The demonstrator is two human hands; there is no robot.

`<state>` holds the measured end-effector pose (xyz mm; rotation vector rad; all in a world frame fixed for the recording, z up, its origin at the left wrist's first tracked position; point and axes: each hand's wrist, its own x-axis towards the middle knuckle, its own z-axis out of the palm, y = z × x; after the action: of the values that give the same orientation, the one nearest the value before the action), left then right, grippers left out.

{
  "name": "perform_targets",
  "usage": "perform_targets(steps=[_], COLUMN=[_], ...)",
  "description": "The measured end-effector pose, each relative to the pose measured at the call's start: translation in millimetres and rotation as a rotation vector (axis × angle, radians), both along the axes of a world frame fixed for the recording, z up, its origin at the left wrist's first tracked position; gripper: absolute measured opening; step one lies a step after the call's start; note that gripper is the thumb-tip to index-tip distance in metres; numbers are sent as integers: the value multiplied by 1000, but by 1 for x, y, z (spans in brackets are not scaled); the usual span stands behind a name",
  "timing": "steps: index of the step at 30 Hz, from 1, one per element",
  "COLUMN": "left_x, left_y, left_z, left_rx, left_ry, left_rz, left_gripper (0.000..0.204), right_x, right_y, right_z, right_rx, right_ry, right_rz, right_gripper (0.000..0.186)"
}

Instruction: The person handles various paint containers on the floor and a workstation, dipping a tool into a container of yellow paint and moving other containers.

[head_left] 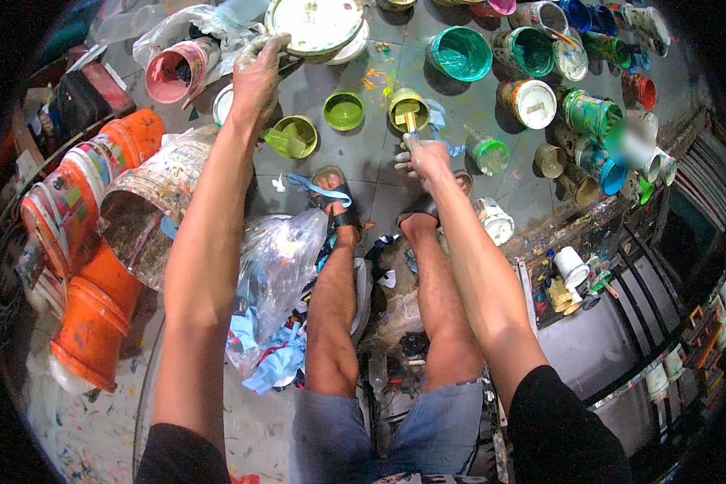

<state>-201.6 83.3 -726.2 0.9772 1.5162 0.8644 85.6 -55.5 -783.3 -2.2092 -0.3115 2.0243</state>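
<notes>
At the upper left, my left hand (260, 71) is closed at the left rim of a round white lid (315, 22), and a thin dark edge juts out beside the fingers. Ahead to the right, my right hand (423, 157) grips a flat-ended paint tool with a pale handle (410, 121). The tool's head rests in a small cup of olive-green paint (398, 121); whether it is a brush or a scraper, I cannot tell. Between my hands stand another olive-green cup (344, 110) and a tipped cup (302, 129) with green paint and a flat piece in it.
Teal paint tubs (460, 53) and many stained containers crowd the right. A paint-crusted bucket (149, 194) lies by my left forearm, near orange buckets (97, 315). A clear plastic bag (278, 250) and blue rags (278, 367) lie beside my leg. A black metal rack (621, 355) stands right.
</notes>
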Motion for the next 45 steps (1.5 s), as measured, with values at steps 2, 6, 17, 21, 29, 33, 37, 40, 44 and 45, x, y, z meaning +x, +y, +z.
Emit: perform_targets(steps=[2,6,17,21,29,33,37,40,44,45], left_x=[8,6,-25,-37,-47,-55,-49,-30,-18,-18], left_y=[1,4,-49,-72,-113,-145,-172,-171,-170,-171], left_z=[9,18,68,96,103,103,117,127,143,145], left_rx=[-22,106,153,-90,-236,-259,-256,-303,-276,-251], left_ry=[-125,-4,-34,-239,-280,-101,-126,-114,94,194], left_rz=[76,-12,365,598,585,550,631,645,402,313], left_gripper=[28,28,25,30,38,31,27,24,21,21], right_x=[4,11,-35,-60,-40,-6,6,22,26,25], right_y=[0,-3,-29,-44,-21,-52,-33,-12,-1,2], right_z=[11,40,105,6,-77,-74,-68,-109,-136,-135], right_rx=[4,154,318,415,267,194,203,187,250,263], right_ry=[-66,-379,40,152,-352,-301,-151,-194,-338,-362], right_rz=[126,679,356,369,595,127,-179,-235,-266,-290], right_gripper=[35,32,35,42,51,36,34,38,29,27])
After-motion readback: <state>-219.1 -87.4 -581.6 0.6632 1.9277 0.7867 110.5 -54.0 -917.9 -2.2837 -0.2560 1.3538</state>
